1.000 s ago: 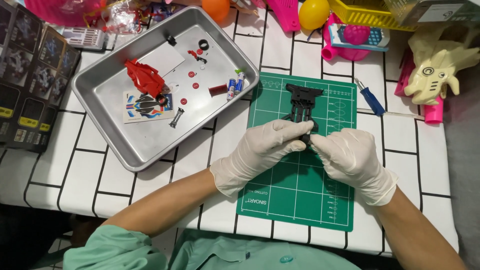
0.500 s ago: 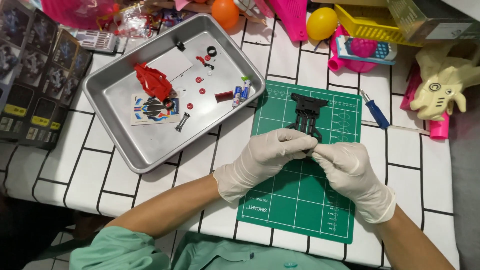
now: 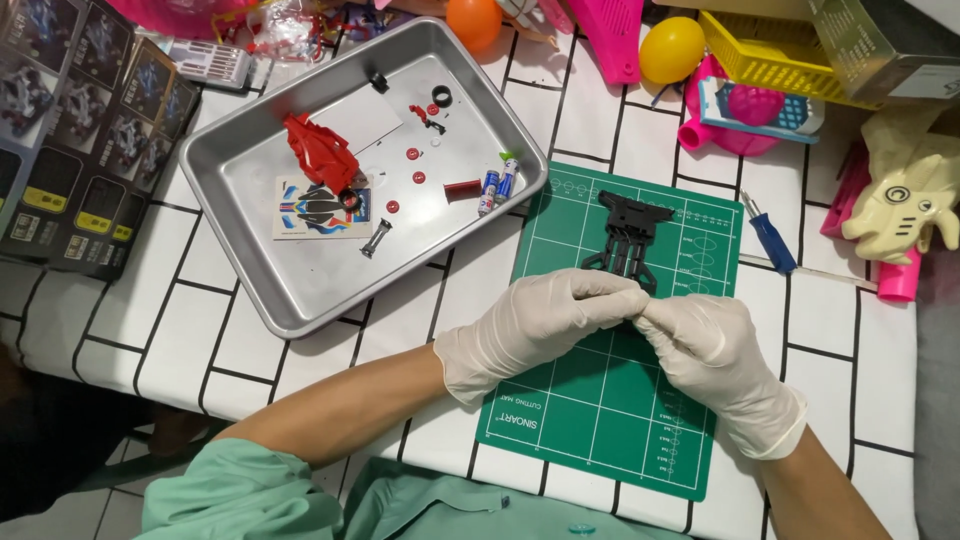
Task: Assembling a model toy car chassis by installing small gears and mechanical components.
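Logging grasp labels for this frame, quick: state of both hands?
Left hand: fingers curled shut, fingertips pinched against the right's; what it holds is hidden.
Right hand: the same; held item cannot be told.

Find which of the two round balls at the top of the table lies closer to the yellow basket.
The yellow ball, which sits right beside the yellow basket. The orange ball lies further left, by the metal tray.

Green mat (image 3: 600, 420) lies open; black chassis (image 3: 627, 232) and tray (image 3: 300, 300) crowd ahead.
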